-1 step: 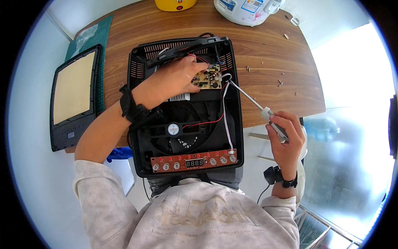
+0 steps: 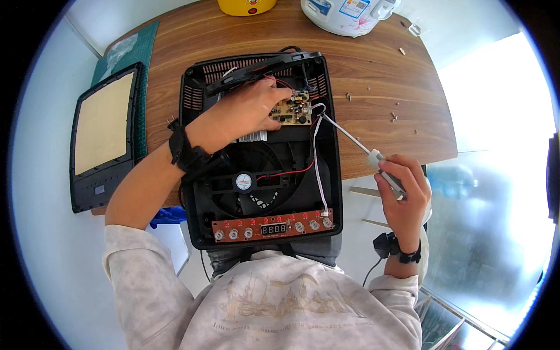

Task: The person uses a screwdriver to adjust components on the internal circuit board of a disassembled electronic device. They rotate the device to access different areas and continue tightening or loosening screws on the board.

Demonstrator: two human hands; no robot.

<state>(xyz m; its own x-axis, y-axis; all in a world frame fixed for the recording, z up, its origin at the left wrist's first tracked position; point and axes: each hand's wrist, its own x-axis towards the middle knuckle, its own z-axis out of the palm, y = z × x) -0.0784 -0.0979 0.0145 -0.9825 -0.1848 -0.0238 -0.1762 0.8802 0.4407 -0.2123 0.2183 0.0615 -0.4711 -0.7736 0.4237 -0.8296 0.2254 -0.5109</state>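
Observation:
An opened induction cooker (image 2: 333,175) lies partly on my lap and partly on the table, its black housing face up. My left hand (image 2: 248,114) reaches in under the tilted black coil holder (image 2: 280,63), with thumb and forefinger gripping the yellowish circuit board (image 2: 296,109); its other fingers are mostly hidden. In my right hand (image 2: 405,186) is a screwdriver (image 2: 353,139) with a grey-white handle. Its shaft slants left, the tip beside the white ribbon cable (image 2: 317,151) near the board's right edge. That cable runs down to the brown control panel board (image 2: 274,227).
The cooker's glass-topped cover (image 2: 105,125) rests at left on a green cutting mat (image 2: 149,52). Loose screws (image 2: 394,116) are scattered on the wooden table (image 2: 402,87) to the right. A yellow container (image 2: 248,6) and a white appliance (image 2: 341,20) stand at the back.

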